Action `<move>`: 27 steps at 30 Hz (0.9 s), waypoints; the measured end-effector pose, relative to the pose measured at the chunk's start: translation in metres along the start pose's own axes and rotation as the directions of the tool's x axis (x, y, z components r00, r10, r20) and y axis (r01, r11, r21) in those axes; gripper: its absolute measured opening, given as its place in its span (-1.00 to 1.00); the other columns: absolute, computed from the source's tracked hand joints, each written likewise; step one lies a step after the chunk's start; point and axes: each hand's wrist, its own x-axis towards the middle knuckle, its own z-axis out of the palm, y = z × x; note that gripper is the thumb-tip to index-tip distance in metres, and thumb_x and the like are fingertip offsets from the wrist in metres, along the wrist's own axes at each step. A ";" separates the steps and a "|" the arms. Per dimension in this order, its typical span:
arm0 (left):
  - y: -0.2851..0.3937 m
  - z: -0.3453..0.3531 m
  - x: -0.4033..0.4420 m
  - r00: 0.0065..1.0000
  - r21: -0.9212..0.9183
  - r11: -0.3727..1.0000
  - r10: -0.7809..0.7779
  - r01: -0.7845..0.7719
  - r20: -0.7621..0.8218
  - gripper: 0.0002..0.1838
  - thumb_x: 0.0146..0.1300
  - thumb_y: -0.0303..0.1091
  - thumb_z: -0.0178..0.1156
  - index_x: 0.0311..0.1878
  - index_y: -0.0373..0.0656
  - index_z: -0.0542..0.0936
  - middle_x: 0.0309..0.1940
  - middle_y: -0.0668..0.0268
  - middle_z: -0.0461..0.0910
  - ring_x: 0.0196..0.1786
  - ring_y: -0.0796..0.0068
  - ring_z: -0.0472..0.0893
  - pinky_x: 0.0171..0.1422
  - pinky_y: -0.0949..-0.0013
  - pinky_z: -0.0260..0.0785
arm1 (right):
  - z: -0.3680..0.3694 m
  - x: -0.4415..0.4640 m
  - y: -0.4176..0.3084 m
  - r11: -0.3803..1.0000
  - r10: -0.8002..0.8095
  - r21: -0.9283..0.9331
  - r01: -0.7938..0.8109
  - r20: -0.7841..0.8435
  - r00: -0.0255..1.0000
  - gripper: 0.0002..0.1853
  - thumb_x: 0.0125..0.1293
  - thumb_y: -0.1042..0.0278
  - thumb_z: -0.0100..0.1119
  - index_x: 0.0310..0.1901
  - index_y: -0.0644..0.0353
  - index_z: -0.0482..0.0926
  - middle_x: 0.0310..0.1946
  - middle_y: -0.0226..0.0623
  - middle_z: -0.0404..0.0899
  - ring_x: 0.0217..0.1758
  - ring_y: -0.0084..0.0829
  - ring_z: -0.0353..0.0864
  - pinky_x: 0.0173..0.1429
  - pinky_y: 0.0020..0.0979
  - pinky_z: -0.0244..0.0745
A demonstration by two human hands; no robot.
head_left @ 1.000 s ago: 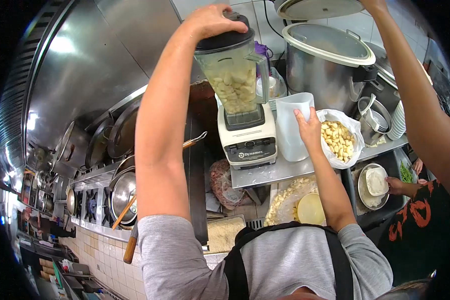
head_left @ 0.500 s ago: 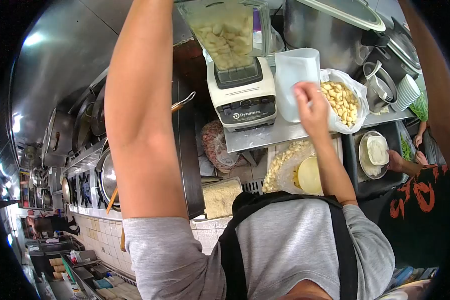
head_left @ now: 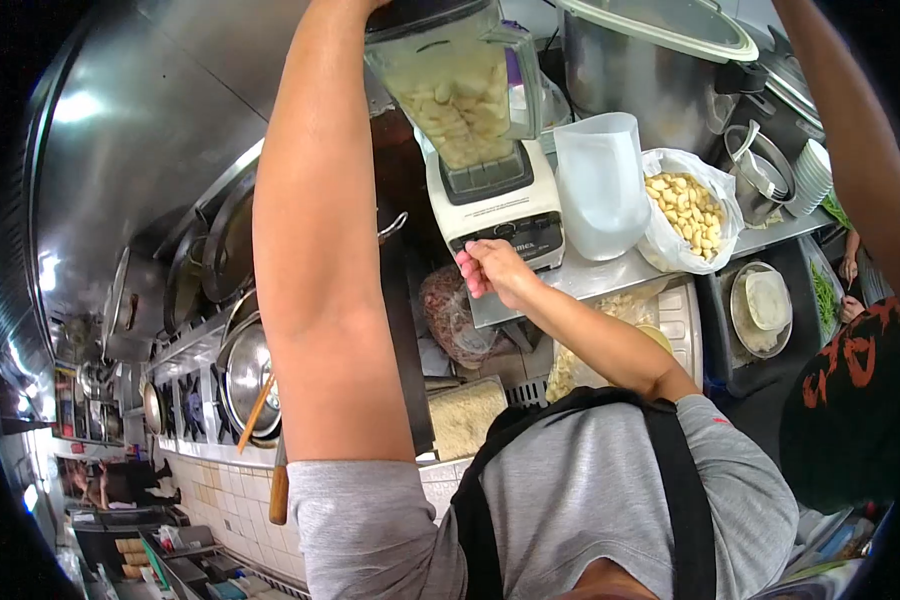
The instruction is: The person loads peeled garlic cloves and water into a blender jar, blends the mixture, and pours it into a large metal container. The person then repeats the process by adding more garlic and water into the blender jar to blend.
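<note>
A cream blender base (head_left: 500, 205) carries a clear jar (head_left: 450, 100) with pale peeled cloves, likely garlic, in cloudy liquid. A dark lid (head_left: 425, 14) covers the jar. My left arm stretches up to that lid; only a sliver of my left hand (head_left: 378, 4) shows at the top edge, its fingers hidden. Against the left part of the blender's front panel, my right hand (head_left: 495, 270) is closed, thumb and forefinger together at a control they mostly cover. Right of the blender stand a translucent plastic pitcher (head_left: 600, 190) and a white bag of cloves (head_left: 685, 215).
A large steel pot (head_left: 640, 75) stands behind the pitcher. At right, a dark tub (head_left: 715, 330) holds a bowl with a white container; a co-worker's arm (head_left: 860, 120) reaches in nearby. Stove pans (head_left: 250, 375) line the left. A tray of crumbly pale food (head_left: 465, 420) sits below.
My right hand has moved left from in front of the pitcher to the blender's panel. The view has shifted, bringing the jar's lid into sight. The co-worker's hand has left the white container.
</note>
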 end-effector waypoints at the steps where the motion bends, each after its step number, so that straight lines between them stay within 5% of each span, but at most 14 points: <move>1: 0.000 0.000 -0.001 1.000 -0.034 0.999 0.001 -0.001 -0.008 -0.27 0.01 0.30 0.18 -0.03 -0.24 0.60 -0.05 0.04 0.60 0.03 0.19 0.57 0.13 0.29 0.35 | 0.000 -0.001 -0.001 1.000 0.002 0.005 -0.002 -0.001 1.000 -0.68 0.45 0.19 -0.17 -0.31 0.24 0.48 -0.57 -0.40 0.46 -0.66 -0.57 0.41 -0.60 -0.49 0.42; 27: 0.010 -0.004 -0.007 0.998 0.044 0.998 -0.052 0.054 -0.045 -0.27 -0.01 0.29 0.19 0.03 -0.18 0.58 -0.01 0.08 0.59 0.06 0.16 0.56 0.16 0.27 0.35 | -0.004 -0.002 0.002 0.999 0.002 0.044 -0.003 0.031 1.000 -0.67 0.44 0.15 -0.14 -0.24 0.24 0.50 -0.55 -0.42 0.47 -0.65 -0.58 0.44 -0.57 -0.47 0.46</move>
